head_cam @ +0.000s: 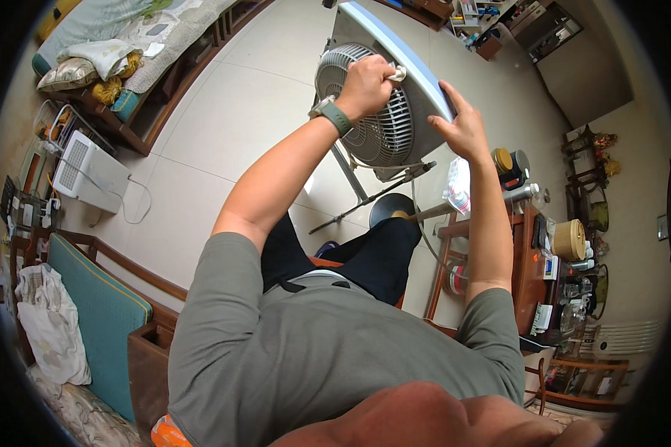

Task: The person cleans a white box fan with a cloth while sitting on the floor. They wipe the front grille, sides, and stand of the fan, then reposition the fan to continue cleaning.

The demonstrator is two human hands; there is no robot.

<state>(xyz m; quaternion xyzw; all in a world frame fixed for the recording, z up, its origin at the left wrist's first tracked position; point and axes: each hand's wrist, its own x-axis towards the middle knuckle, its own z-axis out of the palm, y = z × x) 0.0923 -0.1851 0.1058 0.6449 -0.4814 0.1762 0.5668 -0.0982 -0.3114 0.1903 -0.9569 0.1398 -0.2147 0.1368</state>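
Observation:
A box fan (425, 131) with a grey back and a pale blue-white front edge stands tilted before me on a thin metal stand (346, 167). Its round rear grille (377, 134) faces me. My left hand (366, 86), with a green-strapped watch on the wrist, pinches a crumpled white cloth or tissue (398, 73) against the grey back beside the grille. The fan's right-hand edge is gripped by my right hand (464, 128), thumb on the back panel and fingers over the rim. Part of the grille is hidden behind my left hand and wrist.
A wooden table (523, 240) with jars and bottles stands close to my right arm. By my knees are a dark round base (391, 209) and a hanging cable (425, 234). To the left are a wooden bench (162, 120), a white appliance (92, 173) and a green cushion (98, 313).

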